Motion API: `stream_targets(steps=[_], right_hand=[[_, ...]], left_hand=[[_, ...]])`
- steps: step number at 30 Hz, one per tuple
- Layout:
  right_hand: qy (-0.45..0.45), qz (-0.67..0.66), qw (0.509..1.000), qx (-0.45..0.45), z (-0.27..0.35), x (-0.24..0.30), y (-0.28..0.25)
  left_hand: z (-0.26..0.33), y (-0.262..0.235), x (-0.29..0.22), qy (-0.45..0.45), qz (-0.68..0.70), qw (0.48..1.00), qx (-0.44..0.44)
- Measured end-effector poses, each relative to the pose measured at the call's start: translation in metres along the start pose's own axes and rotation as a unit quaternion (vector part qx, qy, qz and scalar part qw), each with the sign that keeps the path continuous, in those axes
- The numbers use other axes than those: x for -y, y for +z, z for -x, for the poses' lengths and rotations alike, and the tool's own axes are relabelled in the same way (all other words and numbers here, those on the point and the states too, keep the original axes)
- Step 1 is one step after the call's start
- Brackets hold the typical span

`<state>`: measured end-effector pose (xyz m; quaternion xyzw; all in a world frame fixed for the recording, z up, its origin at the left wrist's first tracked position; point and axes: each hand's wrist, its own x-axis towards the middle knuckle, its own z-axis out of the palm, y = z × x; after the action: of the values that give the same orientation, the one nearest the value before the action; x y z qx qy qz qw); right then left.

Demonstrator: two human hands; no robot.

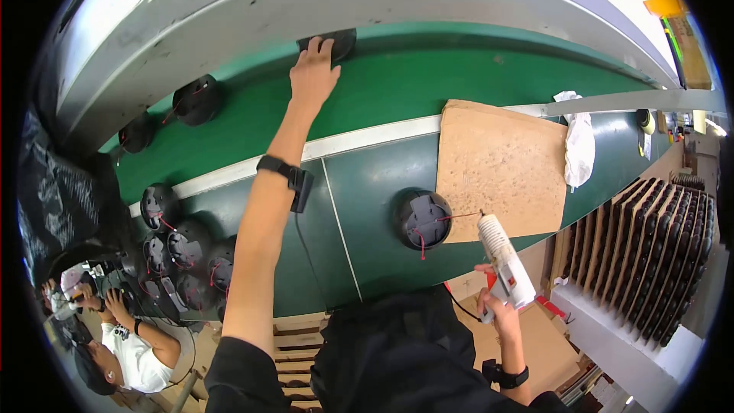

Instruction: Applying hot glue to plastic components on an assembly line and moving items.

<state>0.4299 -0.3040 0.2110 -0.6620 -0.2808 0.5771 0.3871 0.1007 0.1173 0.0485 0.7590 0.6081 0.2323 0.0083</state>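
My left hand reaches across the table to the green belt, its fingers over a black round housing beneath the grey beam. The thumb sits apart, by the housing's near edge. In my right hand is a white hot glue gun with a red trigger, its nozzle tilted up and left. Close to that nozzle, another black bowl-shaped housing with red wires rests on the dark green table. One of its wires stretches toward the glue gun's tip.
A stained cardboard sheet lies right of centre, beside a white cloth. More wired housings crowd the table's left; two others sit on the belt. Racked black parts stand right. A co-worker sits lower left.
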Motion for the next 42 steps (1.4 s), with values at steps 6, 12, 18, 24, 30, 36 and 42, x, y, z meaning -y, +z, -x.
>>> stream_targets(steps=[6,12,18,24,30,36,42], right_hand=[[0.019,-0.019,1.000,0.014,0.006,-0.022,0.002],[-0.017,0.078,0.992,0.102,0.003,-0.029,-0.002],[-0.086,0.212,0.954,0.191,-0.019,-0.036,0.022],[-0.184,0.269,0.923,0.202,-0.009,-0.018,0.037],[-0.126,0.360,0.879,0.286,-0.004,-0.032,0.044],[-0.142,0.367,0.854,0.341,-0.001,-0.035,0.046],[-0.117,0.451,0.798,0.381,-0.002,-0.046,0.065]], left_hand=[[0.021,0.019,0.020,-0.031,0.007,0.999,0.029],[0.131,-0.075,-0.021,-0.005,0.082,0.984,0.159],[0.303,-0.122,-0.079,-0.125,0.251,0.916,0.286],[0.328,-0.173,-0.101,-0.191,0.468,0.810,0.297],[0.303,-0.178,-0.083,-0.142,0.437,0.820,0.340],[0.296,-0.163,-0.058,-0.098,0.329,0.850,0.401],[0.292,-0.162,-0.052,-0.121,0.326,0.770,0.535]])
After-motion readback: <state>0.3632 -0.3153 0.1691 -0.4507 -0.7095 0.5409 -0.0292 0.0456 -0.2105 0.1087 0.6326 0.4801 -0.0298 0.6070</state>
